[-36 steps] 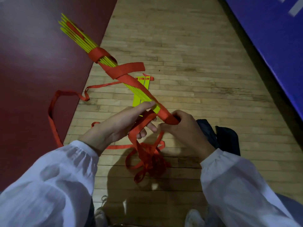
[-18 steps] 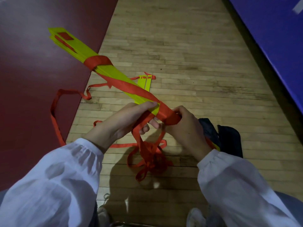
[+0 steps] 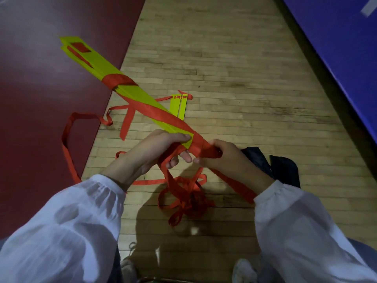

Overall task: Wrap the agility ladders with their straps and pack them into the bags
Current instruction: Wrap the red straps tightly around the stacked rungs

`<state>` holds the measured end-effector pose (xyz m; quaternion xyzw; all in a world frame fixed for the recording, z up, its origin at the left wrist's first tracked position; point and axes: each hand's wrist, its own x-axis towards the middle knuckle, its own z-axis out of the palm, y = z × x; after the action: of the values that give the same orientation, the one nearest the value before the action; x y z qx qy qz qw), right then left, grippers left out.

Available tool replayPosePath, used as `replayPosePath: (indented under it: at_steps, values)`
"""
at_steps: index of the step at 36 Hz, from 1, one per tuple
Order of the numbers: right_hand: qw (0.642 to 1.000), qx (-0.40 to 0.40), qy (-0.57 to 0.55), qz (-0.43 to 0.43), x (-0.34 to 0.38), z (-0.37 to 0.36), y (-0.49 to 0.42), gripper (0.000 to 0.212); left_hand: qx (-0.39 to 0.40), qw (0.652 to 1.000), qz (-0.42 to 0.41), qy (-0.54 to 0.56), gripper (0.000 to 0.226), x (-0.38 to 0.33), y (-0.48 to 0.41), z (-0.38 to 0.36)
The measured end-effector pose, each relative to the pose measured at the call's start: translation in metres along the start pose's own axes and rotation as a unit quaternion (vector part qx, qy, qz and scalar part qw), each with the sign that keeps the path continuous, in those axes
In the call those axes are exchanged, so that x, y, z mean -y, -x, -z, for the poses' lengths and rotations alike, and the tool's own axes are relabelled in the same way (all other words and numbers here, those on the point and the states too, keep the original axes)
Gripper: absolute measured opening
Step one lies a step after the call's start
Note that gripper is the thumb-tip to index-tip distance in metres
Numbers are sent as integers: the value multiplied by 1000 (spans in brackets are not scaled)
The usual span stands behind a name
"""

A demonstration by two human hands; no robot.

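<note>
Rungs, flat and yellow, stacked into one long narrow ladder bundle (image 3: 146,96). Slants from the upper left of the frame down to the centre, raised over the wooden floor (image 3: 234,78) and the edge of the dark red mat (image 3: 40,99). Shows a red rectangular patch and narrow slits at the far end. Bound by the red strap (image 3: 118,80): one broad band round the upper part, then a diagonal pass along the flat yellow face, then tight turns covering the near end.

Gripped just short of those near turns by the left hand (image 3: 155,152), thumb pressed on the yellow face, fingers curled beneath with a run of strap draped across them. Clasped at the wrapped near end by the right hand (image 3: 230,160), fingers curled round the red turns, fingertips close to those of the left. Below the right wrist, a further length of strap down to the white sleeve (image 3: 306,221).

More loose strap around: a cut end dangling under the bundle at centre left, a long loop across the mat at the left, a tangled heap (image 3: 189,199) on the floor below the hands. Just behind the bundle, two spare yellow rungs (image 3: 179,107) flat on the floor, threaded on strap. Right of centre, a dark bag (image 3: 283,170) crumpled on the floor, partly hidden by the right hand. At upper right, a blue panel (image 3: 346,48).
</note>
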<state>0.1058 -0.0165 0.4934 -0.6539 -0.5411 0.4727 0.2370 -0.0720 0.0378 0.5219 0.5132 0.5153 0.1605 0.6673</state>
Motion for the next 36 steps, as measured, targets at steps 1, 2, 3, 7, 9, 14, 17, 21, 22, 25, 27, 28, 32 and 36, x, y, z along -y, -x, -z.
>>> replayPosePath:
  at_steps: [1, 2, 3, 7, 9, 14, 17, 21, 22, 25, 27, 28, 32, 36]
  values:
    - [1000, 21, -5, -2, 2, 4, 1, 33, 3, 1000, -2, -1, 31, 1, 0, 0]
    - [999, 43, -11, -3, 3, 7, 1, 33, 8, 1000, -7, 0, 32, 2, 0, -1]
    - [998, 63, -18, -7, 4, 10, 1, 34, 15, 1000, -17, 0, 33, 2, 1, -1]
    - [985, 147, -81, -38, 7, 17, 5, 35, 49, 996, -71, -33, 41, 2, 2, -4]
    - [971, 187, -141, -54, 7, 21, 7, 30, 75, 991, -98, -47, 41, 2, 4, -3]
    - [960, 209, -181, -53, 6, 23, 10, 17, 103, 984, -126, -66, 47, 1, 6, -4]
    - [968, 168, -182, -37, 6, 21, 11, 6, 105, 984, -121, -78, 51, 1, 6, -3]
    - [977, 129, -170, -28, 8, 15, 9, 9, 114, 985, -109, -69, 50, -1, 8, 0]
    - [978, 116, -169, -27, 8, 14, 9, 10, 119, 986, -103, -58, 49, -1, 8, 0]
    - [985, 85, -150, -11, 6, 13, 7, 12, 126, 989, -69, -38, 46, -5, 10, 1]
    - [989, 62, -136, -3, 5, 14, 6, 12, 118, 991, -56, -40, 41, -8, 11, 3]
    - [991, 47, -128, -1, 4, 14, 4, 13, 112, 992, -52, -41, 38, -9, 11, 3]
    - [997, -7, -78, 2, 1, 11, 0, 21, 79, 996, -28, -35, 27, -9, 8, 3]
    - [998, -45, -47, 4, 0, 6, -1, 15, 66, 997, -28, -21, 31, -8, 6, 3]
